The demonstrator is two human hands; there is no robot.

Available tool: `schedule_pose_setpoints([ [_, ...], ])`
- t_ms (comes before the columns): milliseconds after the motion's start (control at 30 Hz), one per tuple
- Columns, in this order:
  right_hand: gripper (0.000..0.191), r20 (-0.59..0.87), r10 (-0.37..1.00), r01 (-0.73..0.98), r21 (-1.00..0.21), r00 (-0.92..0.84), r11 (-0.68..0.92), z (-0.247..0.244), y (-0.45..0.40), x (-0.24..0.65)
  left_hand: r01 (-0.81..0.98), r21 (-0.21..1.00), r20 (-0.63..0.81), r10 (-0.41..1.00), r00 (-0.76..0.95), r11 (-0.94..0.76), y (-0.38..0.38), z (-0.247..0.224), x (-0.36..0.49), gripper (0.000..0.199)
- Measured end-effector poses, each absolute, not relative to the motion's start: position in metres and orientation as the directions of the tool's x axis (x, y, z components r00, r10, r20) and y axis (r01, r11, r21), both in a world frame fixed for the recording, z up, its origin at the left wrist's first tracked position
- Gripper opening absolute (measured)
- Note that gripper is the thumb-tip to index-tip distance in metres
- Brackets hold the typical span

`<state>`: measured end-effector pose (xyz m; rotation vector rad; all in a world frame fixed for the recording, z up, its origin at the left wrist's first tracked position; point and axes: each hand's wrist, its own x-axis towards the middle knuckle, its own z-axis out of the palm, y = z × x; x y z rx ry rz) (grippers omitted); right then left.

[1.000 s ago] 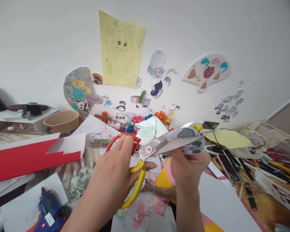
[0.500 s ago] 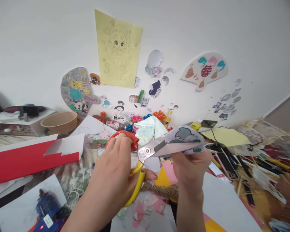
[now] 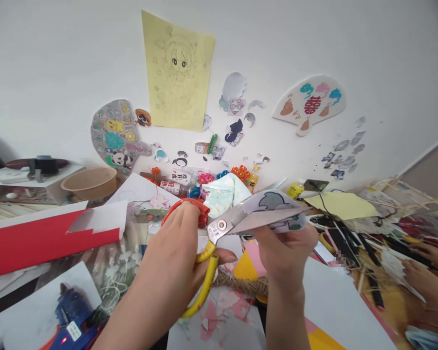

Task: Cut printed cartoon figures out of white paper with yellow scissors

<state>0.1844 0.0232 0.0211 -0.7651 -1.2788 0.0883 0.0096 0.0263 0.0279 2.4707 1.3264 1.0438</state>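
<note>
Scissors (image 3: pixel 224 225) gripped in left hand (image 3: pixel 177 243), paper (image 3: pixel 270 201) pinched in right hand (image 3: pixel 286 250).
Paper likely light, flimsy; best held by edge.

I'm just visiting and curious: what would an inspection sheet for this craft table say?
Surface: wood-coloured tabletop showing at the right; largely covered elsewhere.
Job's things: scissors with red and yellow handles, blades apart, a printed paper piece between them.
Clutter: red sheet, pink paper scraps, blue tool with a small red light lit.
Hands: left hand holds the scissors; right hand grips the paper piece.
Cables: dark cable by a small dark device.
Surroundings: white wall bearing a yellow drawing; another person's hands at the right edge.
</note>
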Motion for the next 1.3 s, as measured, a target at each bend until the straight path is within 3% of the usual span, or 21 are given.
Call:
schedule_pose_setpoints([
  [267, 0.012, 0.844, 0.428, 0.327, -0.524, 0.323, 0.786, 0.0197, 0.0238, 0.1831, 0.634, 0.468, 0.496, 0.776, 0.389, -0.616, 0.0255, 0.0265, 0.0089, 0.039],
  [433, 0.012, 0.818, 0.453, 0.352, -0.565, 0.354, 0.746, 0.018, 0.0217, 0.1821, 0.643, 0.475, 0.479, 0.789, 0.384, -0.601, 0.0261, 0.0278, 0.0098, 0.038],
  [633, 0.026, 0.879, 0.384, 0.285, -0.459, 0.281, 0.841, 0.0187, 0.027, 0.1832, 0.647, 0.486, 0.468, 0.8, 0.375, -0.588, 0.0252, 0.0266, 0.0082, 0.043],
  [900, 0.023, 0.874, 0.406, 0.347, -0.481, 0.269, 0.805, 0.0189, 0.0241, 0.1862, 0.666, 0.451, 0.501, 0.786, 0.363, -0.595, 0.0242, 0.0265, 0.0066, 0.045],
  [1067, 0.034, 0.899, 0.378, 0.298, -0.431, 0.221, 0.851, 0.0206, 0.024, 0.1879, 0.681, 0.435, 0.48, 0.791, 0.379, -0.59, 0.0245, 0.0261, 0.0041, 0.044],
  [1300, 0.021, 0.894, 0.392, 0.376, -0.446, 0.215, 0.812, 0.0225, 0.0208, 0.1915, 0.705, 0.4, 0.484, 0.788, 0.38, -0.586, 0.0228, 0.0269, 0.0035, 0.046],
])
